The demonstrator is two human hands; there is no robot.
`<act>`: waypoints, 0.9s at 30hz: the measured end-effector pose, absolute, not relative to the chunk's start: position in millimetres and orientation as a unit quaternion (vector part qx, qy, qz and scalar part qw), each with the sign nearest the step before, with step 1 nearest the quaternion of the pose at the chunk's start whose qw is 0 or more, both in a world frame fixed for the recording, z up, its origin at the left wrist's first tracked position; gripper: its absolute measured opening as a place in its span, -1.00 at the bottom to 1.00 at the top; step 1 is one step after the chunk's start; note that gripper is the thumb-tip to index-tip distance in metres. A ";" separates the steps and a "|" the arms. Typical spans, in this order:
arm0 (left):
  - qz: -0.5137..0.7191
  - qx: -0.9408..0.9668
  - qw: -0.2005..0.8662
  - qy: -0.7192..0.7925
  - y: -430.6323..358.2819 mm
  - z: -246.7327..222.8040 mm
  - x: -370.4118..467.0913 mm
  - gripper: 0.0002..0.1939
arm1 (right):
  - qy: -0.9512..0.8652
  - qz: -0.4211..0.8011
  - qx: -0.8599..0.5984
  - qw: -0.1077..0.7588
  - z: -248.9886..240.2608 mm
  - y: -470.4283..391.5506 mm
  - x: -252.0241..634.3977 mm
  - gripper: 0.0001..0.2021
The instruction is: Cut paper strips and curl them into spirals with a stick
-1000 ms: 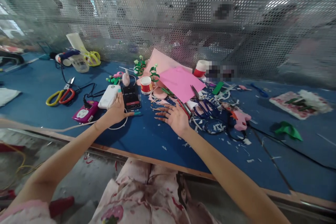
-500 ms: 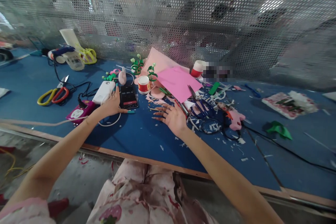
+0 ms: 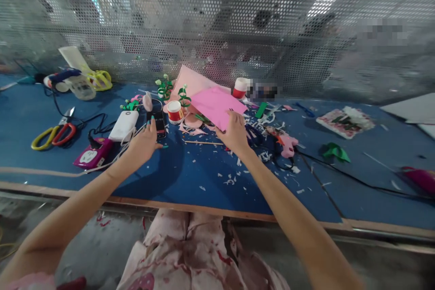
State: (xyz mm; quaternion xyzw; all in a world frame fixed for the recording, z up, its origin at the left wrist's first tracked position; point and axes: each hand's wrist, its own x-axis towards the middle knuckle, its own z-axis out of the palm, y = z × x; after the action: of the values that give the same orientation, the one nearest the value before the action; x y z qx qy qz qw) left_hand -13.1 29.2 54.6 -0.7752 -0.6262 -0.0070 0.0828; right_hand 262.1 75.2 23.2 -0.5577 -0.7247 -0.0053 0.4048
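Note:
My left hand [image 3: 144, 139] is open beside a black phone [image 3: 161, 132] with a timer on its screen. Its fingers cover the phone's left part and the thumb points right, apart from them. My right hand [image 3: 237, 135] has its fingers over the near right corner of a bright pink paper sheet [image 3: 215, 104], thumb at the sheet's lower edge, closed on it. Under and behind that sheet lies a paler pink sheet [image 3: 190, 79]. A red and white paper cup [image 3: 175, 112] stands between the hands, near curled green stems [image 3: 184, 96]. A thin stick [image 3: 204, 142] lies in front.
To the left are a white power bank [image 3: 124, 125], a purple power strip [image 3: 93, 154] and red-and-yellow-handled scissors [image 3: 56, 135]. On the right, a pink glue gun [image 3: 288, 145] trails a black cord among paper scraps. A perforated metal screen [image 3: 217, 22] rises behind the blue table.
My right hand has gone from hovering open above the table to gripping the pink sheet's corner. My left hand has shifted over the phone. The view has turned slightly right.

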 end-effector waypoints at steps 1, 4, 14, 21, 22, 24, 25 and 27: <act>0.000 -0.774 0.095 -0.627 23.6 61.3 -1.6 -0.40 | -0.736 -0.011 -0.559 0.382 20.9 81.1 264.4 -0.45; 0.008 -0.802 0.102 -0.589 18.7 76.1 30.2 -0.63 | -0.762 0.014 -0.549 0.344 10.3 95.9 266.1 -0.48; -0.100 -0.735 0.099 -0.664 90.8 101.8 67.9 -0.26 | -0.671 0.128 -0.568 0.459 -2.3 101.3 274.3 -0.67; -0.075 -0.736 0.038 -0.672 121.1 87.7 55.1 -0.16 | -0.634 0.142 -0.569 0.504 -1.2 98.4 279.1 -0.58; -0.073 -0.737 0.044 -0.670 124.2 85.4 52.2 -0.18 | -0.635 0.144 -0.563 0.508 -2.0 98.3 278.7 -0.58; -0.063 -0.745 0.058 -0.661 130.0 83.7 45.1 -0.24 | -0.641 0.151 -0.547 0.518 -3.9 98.2 277.6 -0.58; -0.056 -0.751 0.062 -0.655 132.5 84.6 41.1 -0.27 | -0.643 0.154 -0.539 0.521 -4.8 98.0 277.2 -0.59; -0.037 -0.761 0.063 -0.644 136.3 89.4 32.5 -0.34 | -0.647 0.156 -0.533 0.522 -6.0 97.4 276.4 -0.60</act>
State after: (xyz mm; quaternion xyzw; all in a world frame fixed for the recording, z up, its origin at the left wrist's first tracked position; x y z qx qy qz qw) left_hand 32.5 136.3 89.4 -0.7612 -0.6444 -0.0371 0.0626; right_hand 276.4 97.4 -6.0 -0.5333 -0.6473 0.1560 0.5218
